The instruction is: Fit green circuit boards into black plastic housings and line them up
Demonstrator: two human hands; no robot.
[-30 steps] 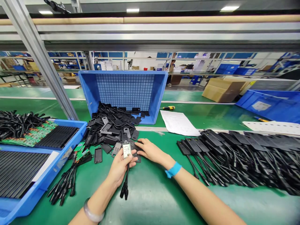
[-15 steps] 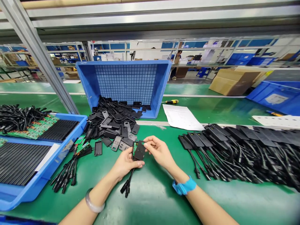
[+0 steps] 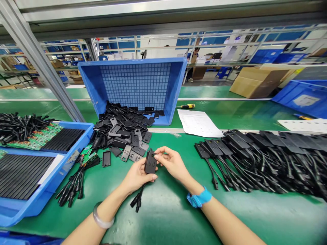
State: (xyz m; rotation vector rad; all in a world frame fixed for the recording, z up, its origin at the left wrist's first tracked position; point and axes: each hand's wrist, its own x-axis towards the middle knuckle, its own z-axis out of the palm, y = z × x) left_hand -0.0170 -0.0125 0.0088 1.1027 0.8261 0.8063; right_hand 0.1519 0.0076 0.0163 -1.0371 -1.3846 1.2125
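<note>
My left hand (image 3: 135, 177) grips a small black plastic module (image 3: 150, 162) from below, and its black cables (image 3: 138, 200) hang down to the green mat. My right hand (image 3: 171, 162) pinches the module's upper right edge, with the black cover sitting on top of it. Just beyond my hands lies a heap of loose black covers (image 3: 122, 132), spilling out of a tipped blue crate (image 3: 135, 85).
A row of finished black modules with cables (image 3: 260, 156) lies to the right. Blue trays (image 3: 28, 170) at the left hold green circuit boards (image 3: 38, 137) and black strips. Loose cabled boards (image 3: 74, 185) lie beside them. A paper sheet (image 3: 198, 123) and a screwdriver (image 3: 187, 106) lie further back.
My right hand picked a black cover from the heap and brought it onto the board held in my left hand. The green board is now hidden under the cover.
</note>
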